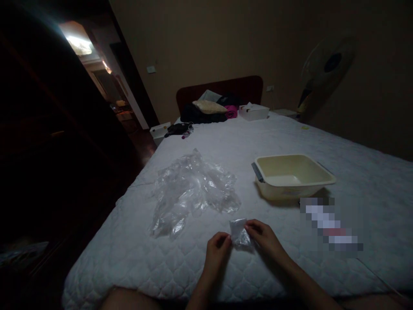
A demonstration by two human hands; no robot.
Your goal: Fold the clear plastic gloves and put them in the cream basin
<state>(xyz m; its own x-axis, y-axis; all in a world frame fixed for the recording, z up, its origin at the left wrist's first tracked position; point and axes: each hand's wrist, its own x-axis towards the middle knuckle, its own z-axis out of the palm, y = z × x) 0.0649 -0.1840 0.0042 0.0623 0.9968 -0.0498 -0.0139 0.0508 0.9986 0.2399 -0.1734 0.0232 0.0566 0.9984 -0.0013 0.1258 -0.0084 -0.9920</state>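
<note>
Right hand (pixel 264 237) pinches plastic packet (pixel 239 234), folds indistinct.

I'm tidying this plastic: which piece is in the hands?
The small squarish piece held between the left hand and right hand; the rest lies in a crumpled pile beyond it, left of the basin.
</note>
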